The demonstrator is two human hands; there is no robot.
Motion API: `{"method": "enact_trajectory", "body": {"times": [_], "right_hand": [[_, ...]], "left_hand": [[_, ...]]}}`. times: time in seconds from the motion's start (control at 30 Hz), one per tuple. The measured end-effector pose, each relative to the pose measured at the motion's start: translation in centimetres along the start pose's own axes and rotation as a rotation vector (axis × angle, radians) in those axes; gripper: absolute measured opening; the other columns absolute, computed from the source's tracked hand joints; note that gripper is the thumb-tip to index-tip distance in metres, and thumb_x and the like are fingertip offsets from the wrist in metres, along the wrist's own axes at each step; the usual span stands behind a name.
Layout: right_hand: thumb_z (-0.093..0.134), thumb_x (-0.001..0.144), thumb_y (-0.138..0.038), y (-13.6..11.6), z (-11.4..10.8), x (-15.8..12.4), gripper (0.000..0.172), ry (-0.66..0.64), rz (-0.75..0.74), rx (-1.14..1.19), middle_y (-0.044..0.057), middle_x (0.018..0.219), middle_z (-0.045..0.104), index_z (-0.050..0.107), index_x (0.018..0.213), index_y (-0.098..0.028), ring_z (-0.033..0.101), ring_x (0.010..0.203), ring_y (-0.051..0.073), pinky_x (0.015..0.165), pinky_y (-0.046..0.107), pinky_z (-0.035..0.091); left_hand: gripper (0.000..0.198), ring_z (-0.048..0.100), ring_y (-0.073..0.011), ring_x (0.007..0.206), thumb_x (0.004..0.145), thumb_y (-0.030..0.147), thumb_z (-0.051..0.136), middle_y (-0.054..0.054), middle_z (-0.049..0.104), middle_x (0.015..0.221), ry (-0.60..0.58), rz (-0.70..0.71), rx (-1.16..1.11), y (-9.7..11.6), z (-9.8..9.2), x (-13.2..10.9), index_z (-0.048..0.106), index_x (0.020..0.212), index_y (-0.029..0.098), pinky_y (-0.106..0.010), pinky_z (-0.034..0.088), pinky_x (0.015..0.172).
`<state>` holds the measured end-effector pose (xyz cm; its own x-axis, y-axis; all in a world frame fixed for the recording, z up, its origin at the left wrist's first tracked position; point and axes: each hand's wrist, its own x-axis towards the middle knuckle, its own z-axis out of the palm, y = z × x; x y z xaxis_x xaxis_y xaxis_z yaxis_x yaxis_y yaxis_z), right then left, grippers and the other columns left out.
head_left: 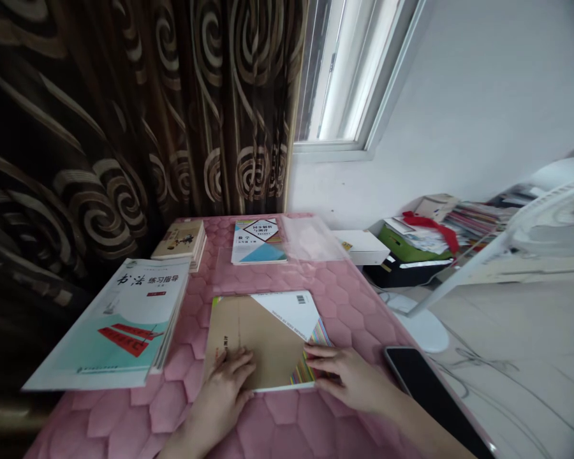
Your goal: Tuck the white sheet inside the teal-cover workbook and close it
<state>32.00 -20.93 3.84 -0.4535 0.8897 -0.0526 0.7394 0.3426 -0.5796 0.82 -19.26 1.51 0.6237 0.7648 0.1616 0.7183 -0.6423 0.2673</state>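
A brown and white book [263, 338] with striped coloured corners lies flat on the pink hexagon-patterned table cover [277, 424]. My left hand [229, 382] rests on its lower left part, fingers apart, the thumb by the bottom edge. At the right edge, the outstretched fingers of my right hand [337, 370] touch the striped corner. Beyond the book lies a blue and white maths booklet [258, 242] beside a clear plastic sheet [310, 239]. To the left is a stack of white and teal workbooks [119, 325].
Small tan booklets [179, 239] are piled at the back left. A black phone [430, 395] lies along the right table edge. On the floor side stand a white fan [536, 223], a white box [363, 245] and a green-black bin [406, 252] of papers. A patterned curtain [196, 115] hangs behind.
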Motion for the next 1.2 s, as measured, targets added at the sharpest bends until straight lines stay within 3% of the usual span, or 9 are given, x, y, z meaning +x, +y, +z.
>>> {"method": "enact_trajectory", "body": {"times": [0.3, 0.43, 0.57, 0.63, 0.7, 0.8, 0.93, 1.07, 1.2], "right_hand": [[0.059, 0.084, -0.032, -0.5, -0.4, 0.1, 0.036, 0.001, 0.005, -0.001, 0.007, 0.135, 0.058, 0.069, 0.117, -0.026, 0.053, 0.125, 0.025, 0.105, 0.042, 0.044], [0.058, 0.085, -0.035, -0.6, -0.2, 0.2, 0.038, 0.0, 0.036, -0.05, 0.007, 0.134, 0.058, 0.067, 0.121, -0.025, 0.053, 0.126, 0.024, 0.106, 0.041, 0.042], [0.042, 0.094, -0.034, -0.8, -0.1, 0.6, 0.036, 0.03, 0.032, -0.041, 0.006, 0.127, 0.064, 0.069, 0.116, -0.024, 0.056, 0.122, 0.022, 0.104, 0.039, 0.043], [0.039, 0.094, -0.034, -0.7, -0.1, 0.9, 0.037, 0.058, 0.067, -0.023, 0.006, 0.119, 0.069, 0.071, 0.11, -0.023, 0.061, 0.114, 0.023, 0.098, 0.038, 0.045], [0.038, 0.094, -0.036, -0.6, -0.1, 1.2, 0.037, 0.079, 0.13, -0.021, 0.006, 0.098, 0.074, 0.072, 0.094, -0.023, 0.068, 0.091, 0.023, 0.083, 0.034, 0.049], [0.036, 0.094, -0.038, -0.4, -0.4, 1.8, 0.041, 0.095, 0.215, -0.032, 0.002, 0.063, 0.066, 0.064, 0.069, -0.022, 0.059, 0.059, 0.018, 0.06, 0.029, 0.042], [0.037, 0.093, -0.039, -0.2, -1.1, 2.6, 0.04, 0.105, 0.222, -0.01, -0.001, 0.057, 0.056, 0.054, 0.061, -0.021, 0.051, 0.056, 0.014, 0.055, 0.026, 0.033], [0.039, 0.091, -0.039, -0.1, -1.8, 3.1, 0.039, 0.076, 0.203, 0.014, -0.001, 0.058, 0.053, 0.053, 0.06, -0.02, 0.049, 0.057, 0.014, 0.055, 0.026, 0.032], [0.041, 0.091, -0.041, -0.2, -2.8, 3.4, 0.038, 0.089, 0.201, -0.004, -0.001, 0.06, 0.056, 0.055, 0.062, -0.02, 0.05, 0.058, 0.014, 0.055, 0.025, 0.032]], "left_hand": [[0.034, 0.061, -0.017, 0.116, 0.084, 0.009, 0.053, -0.002, 0.069, 0.121, 0.024, 0.026, -0.031, -0.4, -1.1, 0.4, 0.068, 0.11, 0.024, -0.036, 0.046, 0.104], [0.028, 0.069, -0.0147, 0.091, 0.087, 0.006, 0.046, -0.003, 0.073, 0.1, 0.049, 0.021, 0.063, 0.0, -1.2, 0.7, 0.068, 0.098, 0.02, -0.026, 0.054, 0.083], [0.025, 0.065, -0.0165, 0.064, 0.086, 0.003, 0.044, -0.001, 0.069, 0.074, 0.043, -0.016, 0.243, 0.4, -1.9, 1.4, 0.063, 0.083, 0.019, -0.027, 0.052, 0.061], [0.025, 0.065, -0.0167, 0.066, 0.087, 0.003, 0.043, -0.001, 0.068, 0.074, 0.151, 0.028, 0.272, 0.6, -2.2, 1.5, 0.062, 0.083, 0.019, -0.03, 0.053, 0.067], [0.026, 0.066, -0.0181, 0.084, 0.088, 0.004, 0.042, -0.006, 0.071, 0.092, 0.324, 0.075, 0.294, 1.0, -2.0, 1.3, 0.063, 0.093, 0.018, -0.036, 0.05, 0.085], [0.027, 0.061, -0.0188, 0.108, 0.091, 0.01, 0.042, -0.007, 0.067, 0.117, 0.497, 0.18, 0.316, 2.0, -0.7, 0.5, 0.062, 0.106, 0.02, -0.04, 0.041, 0.101], [0.024, 0.062, -0.0173, 0.11, 0.091, 0.021, 0.051, -0.003, 0.069, 0.117, 0.353, 0.407, 0.346, 3.2, 2.0, 0.0, 0.062, 0.112, 0.021, -0.031, 0.046, 0.096], [0.051, 0.055, -0.0291, 0.123, 0.085, 0.036, 0.064, -0.014, 0.058, 0.134, 0.144, 0.22, 0.4, 3.2, 3.5, 1.0, 0.054, 0.129, 0.013, -0.041, 0.049, 0.098], [0.064, 0.053, -0.0336, 0.125, 0.079, 0.038, 0.07, -0.021, 0.055, 0.136, -0.012, 0.136, 0.401, 2.9, 3.2, 2.3, 0.05, 0.135, 0.012, -0.046, 0.051, 0.096]]}}
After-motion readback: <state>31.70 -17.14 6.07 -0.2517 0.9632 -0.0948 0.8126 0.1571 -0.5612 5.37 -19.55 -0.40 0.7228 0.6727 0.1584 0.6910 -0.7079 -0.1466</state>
